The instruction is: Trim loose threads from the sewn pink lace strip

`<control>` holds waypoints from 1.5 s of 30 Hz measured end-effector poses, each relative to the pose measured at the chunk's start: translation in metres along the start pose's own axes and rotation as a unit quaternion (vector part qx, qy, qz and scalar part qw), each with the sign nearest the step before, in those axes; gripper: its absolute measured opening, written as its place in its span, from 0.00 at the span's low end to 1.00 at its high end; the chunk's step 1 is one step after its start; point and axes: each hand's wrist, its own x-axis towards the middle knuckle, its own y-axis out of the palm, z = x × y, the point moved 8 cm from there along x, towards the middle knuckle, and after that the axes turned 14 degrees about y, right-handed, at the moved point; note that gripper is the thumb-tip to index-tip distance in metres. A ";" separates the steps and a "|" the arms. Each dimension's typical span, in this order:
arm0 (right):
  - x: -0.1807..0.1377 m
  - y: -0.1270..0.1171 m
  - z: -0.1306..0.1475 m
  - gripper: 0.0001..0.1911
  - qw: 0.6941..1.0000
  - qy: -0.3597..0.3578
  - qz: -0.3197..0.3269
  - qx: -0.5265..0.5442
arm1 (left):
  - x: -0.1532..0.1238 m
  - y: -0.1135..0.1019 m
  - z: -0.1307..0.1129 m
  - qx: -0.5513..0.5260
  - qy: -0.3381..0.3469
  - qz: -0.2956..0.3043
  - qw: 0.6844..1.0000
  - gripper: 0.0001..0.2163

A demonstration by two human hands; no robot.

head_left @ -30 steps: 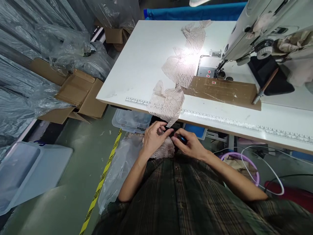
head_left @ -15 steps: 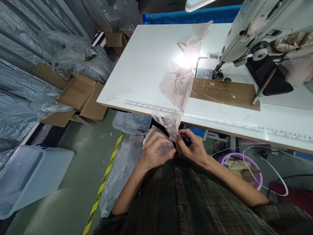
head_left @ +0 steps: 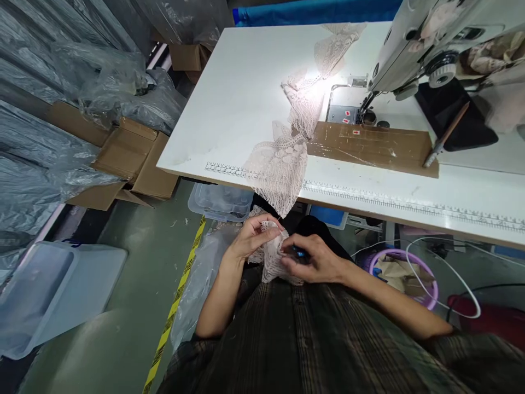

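A chain of pale pink lace pieces (head_left: 287,164) trails from the sewing machine (head_left: 426,49) across the white table (head_left: 229,104) and hangs over its front edge. Below the edge, above my lap, my left hand (head_left: 250,241) pinches one lace piece (head_left: 273,257) with its fingers closed. My right hand (head_left: 314,262) is closed round a small tool with a blue part (head_left: 301,253), held against the same lace piece. Both hands touch the lace and nearly meet.
A brown cardboard strip (head_left: 369,145) lies by the needle plate. Printed ruler marks (head_left: 369,194) run along the table front. Cardboard boxes (head_left: 131,158) and plastic sheeting stand left, with a clear bin (head_left: 221,200) under the table, a purple basket (head_left: 404,271) and a white cable (head_left: 451,273) right.
The lace chain has been drawn further over the table edge, with a large piece now hanging there. My hands have dropped a little and hold a separate piece lower, nearer my lap.
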 end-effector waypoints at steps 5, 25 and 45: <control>0.014 -0.020 -0.030 0.21 0.987 0.154 -0.026 -0.023 | 0.000 -0.010 -0.007 0.074 0.006 -0.028 0.997 0.14; 0.035 -0.006 -0.033 0.25 0.983 0.182 0.034 0.013 | -0.001 -0.009 -0.013 0.117 0.016 -0.029 0.993 0.13; 0.016 0.032 -0.075 0.13 0.970 0.222 0.087 -0.052 | -0.006 -0.044 -0.001 0.451 0.056 -0.063 0.889 0.20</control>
